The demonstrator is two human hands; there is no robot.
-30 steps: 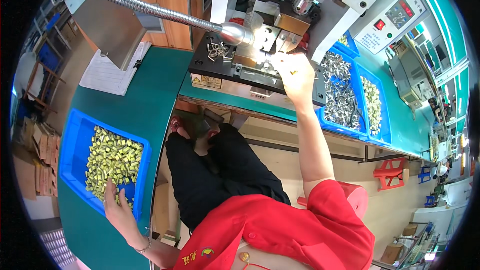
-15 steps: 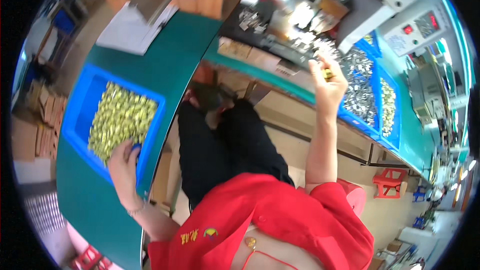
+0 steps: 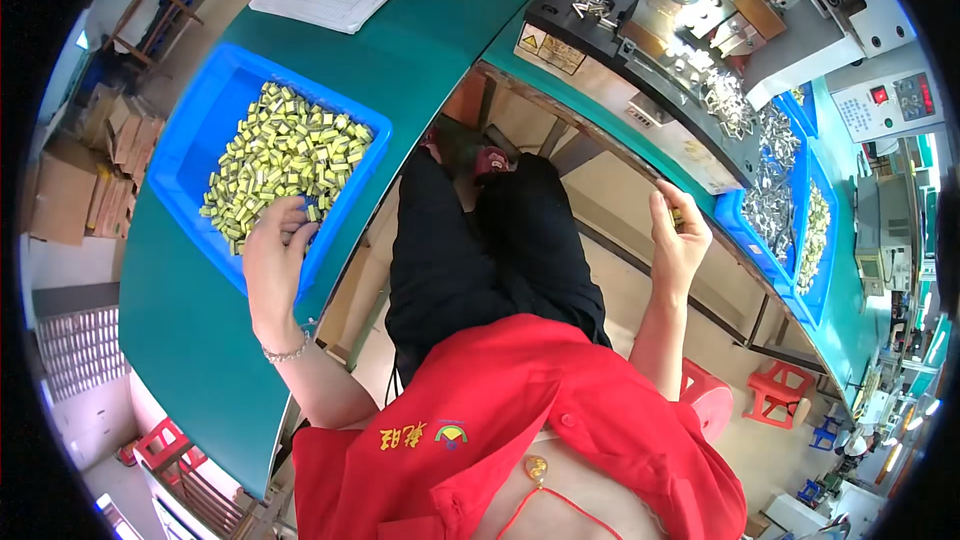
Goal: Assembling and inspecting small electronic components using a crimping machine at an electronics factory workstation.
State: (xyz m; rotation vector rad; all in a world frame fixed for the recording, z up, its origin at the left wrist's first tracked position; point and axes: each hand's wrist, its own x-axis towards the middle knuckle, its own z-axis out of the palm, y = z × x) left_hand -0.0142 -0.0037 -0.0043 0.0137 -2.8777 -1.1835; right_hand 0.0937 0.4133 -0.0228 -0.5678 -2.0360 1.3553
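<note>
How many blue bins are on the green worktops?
4 visible: left bin, at the left hand; on the right, silver-parts bin, yellow-pieces bin beside it, and rear bin, partly hidden. Others may be hidden.

Before me a red short-sleeved shirt (image 3: 520, 365), yellow embroidery (image 3: 403, 437) on its chest, red neck cord (image 3: 572, 506) with gold-coloured pendant (image 3: 536, 466), silvery bracelet (image 3: 287, 352) just behind the left hand (image 3: 272, 252), black trousers (image 3: 465, 265) right of that hand
</note>
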